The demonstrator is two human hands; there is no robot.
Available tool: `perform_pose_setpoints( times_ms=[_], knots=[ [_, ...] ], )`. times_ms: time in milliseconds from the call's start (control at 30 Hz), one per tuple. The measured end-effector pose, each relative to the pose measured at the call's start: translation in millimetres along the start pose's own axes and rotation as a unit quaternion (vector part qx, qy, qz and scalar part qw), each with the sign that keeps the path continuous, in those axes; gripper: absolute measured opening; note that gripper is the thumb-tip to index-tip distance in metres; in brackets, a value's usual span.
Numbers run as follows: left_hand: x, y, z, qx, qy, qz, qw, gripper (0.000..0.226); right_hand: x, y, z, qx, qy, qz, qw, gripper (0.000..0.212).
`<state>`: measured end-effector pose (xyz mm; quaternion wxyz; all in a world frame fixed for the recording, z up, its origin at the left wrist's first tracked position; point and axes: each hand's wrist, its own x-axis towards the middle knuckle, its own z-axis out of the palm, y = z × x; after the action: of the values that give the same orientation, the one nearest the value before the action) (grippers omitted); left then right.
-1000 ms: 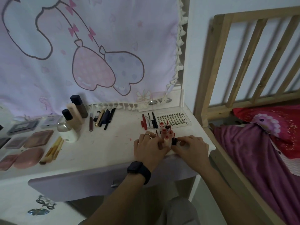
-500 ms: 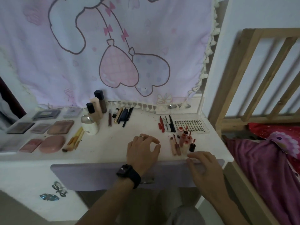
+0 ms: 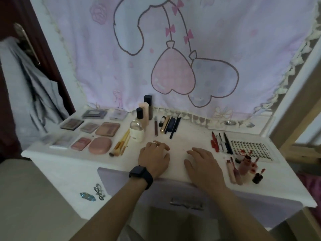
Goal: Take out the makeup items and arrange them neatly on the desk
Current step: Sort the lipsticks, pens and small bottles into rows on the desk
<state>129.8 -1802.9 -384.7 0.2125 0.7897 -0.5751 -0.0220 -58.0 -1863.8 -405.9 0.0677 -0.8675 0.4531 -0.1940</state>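
Observation:
Makeup lies in groups on the white desk (image 3: 182, 136). Several palettes and compacts (image 3: 99, 134) fill the left side, with brushes (image 3: 121, 145) beside them. Bottles (image 3: 139, 126) stand behind a row of pencils (image 3: 167, 125). More pens (image 3: 220, 141) and a sheet of false lashes (image 3: 250, 148) sit at the right, with small lip tints (image 3: 245, 167) in front. My left hand (image 3: 154, 158), wearing a ring and a black watch, rests on the desk's middle, holding nothing. My right hand (image 3: 202, 163) lies flat beside it, empty.
A pink cartoon curtain (image 3: 173, 58) hangs behind the desk. The lilac drawer front (image 3: 191, 200) is below my wrists. Hair clips (image 3: 93, 193) lie on the lower left ledge. Grey clothing (image 3: 31, 94) hangs at the left; a wooden bed frame (image 3: 295, 122) stands at the right.
Both hands left the lip tints at the right and moved left to the desk's middle. The view swung left and now shows the palettes fully.

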Motion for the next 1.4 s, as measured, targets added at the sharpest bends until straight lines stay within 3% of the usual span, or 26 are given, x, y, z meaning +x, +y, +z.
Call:
perform_pose_setpoints(
  times_ms=[133, 267, 433, 567, 767, 1033, 1267, 1400],
  knots=[
    [36, 4, 3, 0.0, -0.008, 0.034, 0.999, 0.032, 4, 4, 11, -0.03, 0.001, 0.012, 0.999, 0.06],
    [74, 19, 16, 0.039, -0.031, 0.091, 0.995, 0.04, 3, 4, 14, -0.033, 0.043, 0.011, 0.998, 0.054],
    [102, 28, 35, 0.129, -0.087, 0.111, 0.982, 0.048, 2, 6, 14, -0.022, 0.035, -0.002, 0.999, 0.052],
    [97, 27, 37, 0.153, -0.032, 0.131, 0.979, 0.041, 3, 6, 13, -0.004, 0.044, 0.0, 0.999, 0.044],
    [72, 29, 24, 0.146, 0.022, 0.072, 0.986, 0.029, 3, 5, 13, -0.001, 0.043, -0.005, 0.999, 0.044],
    [36, 28, 2, 0.136, -0.028, -0.044, 0.989, 0.018, 2, 5, 13, 0.01, 0.053, 0.011, 0.998, 0.045],
    [18, 20, 3, 0.164, 0.012, -0.02, 0.986, 0.024, 1, 4, 9, 0.038, 0.045, 0.023, 0.998, 0.048],
    [9, 10, 8, 0.133, 0.06, 0.008, 0.989, 0.022, -1, 5, 6, 0.12, 0.065, 0.077, 0.988, 0.051]
  ],
)
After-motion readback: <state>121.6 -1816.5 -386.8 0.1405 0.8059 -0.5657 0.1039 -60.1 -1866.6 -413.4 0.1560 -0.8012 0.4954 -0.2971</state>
